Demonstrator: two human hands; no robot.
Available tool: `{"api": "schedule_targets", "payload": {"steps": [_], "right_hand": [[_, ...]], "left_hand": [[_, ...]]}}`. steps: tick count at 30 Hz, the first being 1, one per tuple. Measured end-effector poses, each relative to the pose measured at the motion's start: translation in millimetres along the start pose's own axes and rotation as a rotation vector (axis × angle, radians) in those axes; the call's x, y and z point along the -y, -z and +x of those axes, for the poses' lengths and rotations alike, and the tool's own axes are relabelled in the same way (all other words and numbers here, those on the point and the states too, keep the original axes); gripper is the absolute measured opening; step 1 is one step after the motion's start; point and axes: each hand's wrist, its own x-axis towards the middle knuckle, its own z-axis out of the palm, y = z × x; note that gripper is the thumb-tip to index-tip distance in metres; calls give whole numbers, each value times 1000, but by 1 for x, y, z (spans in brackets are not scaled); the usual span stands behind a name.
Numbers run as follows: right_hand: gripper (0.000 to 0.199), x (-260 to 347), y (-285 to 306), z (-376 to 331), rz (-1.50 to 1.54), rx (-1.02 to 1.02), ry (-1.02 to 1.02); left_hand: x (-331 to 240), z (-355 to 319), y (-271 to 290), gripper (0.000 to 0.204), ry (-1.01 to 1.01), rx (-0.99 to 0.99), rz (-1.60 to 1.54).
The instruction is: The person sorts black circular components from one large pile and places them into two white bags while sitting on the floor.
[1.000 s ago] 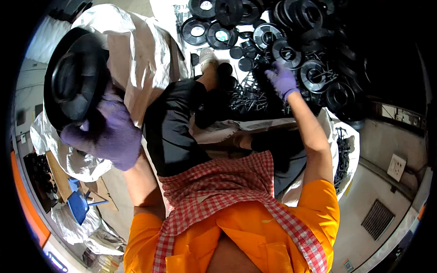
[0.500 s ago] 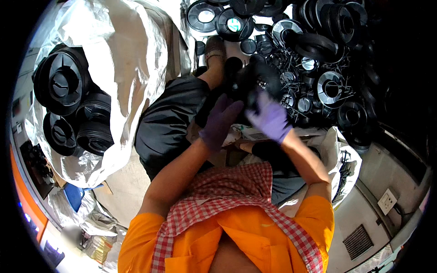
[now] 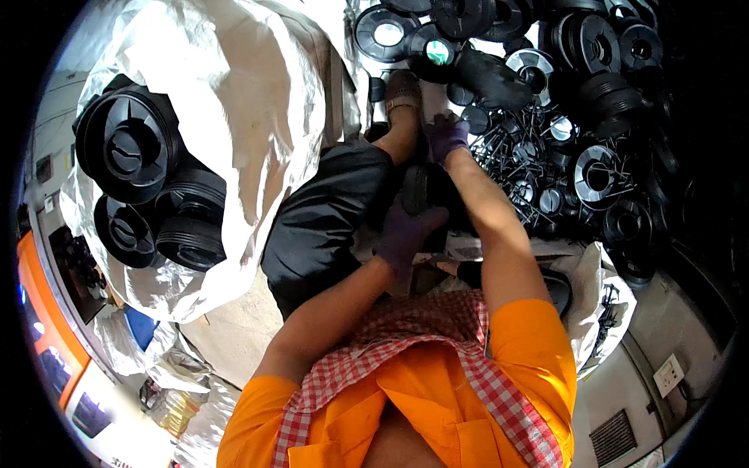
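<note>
My left hand [image 3: 402, 234], in a purple glove, is low between my knees. Its fingers wrap the near side of a black ribbed round plastic part [image 3: 418, 189], which is partly lost in shadow. Farther forward, my right hand [image 3: 447, 136], also gloved in purple, reaches to the left edge of a heap of black parts. Its fingers are curled down, and whatever is under them is hidden. Close to its right lie small black round caps [image 3: 476, 120] and a tangle of thin black rods [image 3: 507, 160].
Black flanged rings [image 3: 384, 33] and stacked rings [image 3: 612, 105] fill the far right. At left stands a white sack [image 3: 242, 117] holding large black round parts [image 3: 129, 144]. A smaller white bag [image 3: 593, 335] with rods is at right, near a wall socket [image 3: 669, 375].
My right hand has moved forward, away from the left hand, to the heap. My left hand has come nearer my body with the black part. The whole view has shifted slightly.
</note>
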Motion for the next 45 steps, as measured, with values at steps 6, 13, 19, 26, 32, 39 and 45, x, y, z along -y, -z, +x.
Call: {"api": "schedule_targets", "payload": {"steps": [6, 13, 19, 26, 32, 39, 45], "right_hand": [[34, -52, -27, -76, 86, 50, 2], [35, -37, 31, -197, 728, -840, -87], [50, 73, 51, -272, 951, -959, 90], [48, 60, 75, -331, 390, -684, 746], [42, 100, 82, -336, 1337, -658, 117], [63, 69, 66, -334, 616, -914, 435], [40, 58, 24, -311, 988, -454, 178]], "left_hand": [[11, -3, -5, 64, -90, -60, 41], [22, -18, -6, 66, -202, 163, 26], [31, -79, -16, 65, -462, 347, -96], [-11, -134, 37, 47, -13, 705, -106], [28, -138, 25, 75, -641, 451, 393], [27, -143, 28, 65, -523, 608, 155], [47, -134, 22, 57, -704, 338, 617]]}}
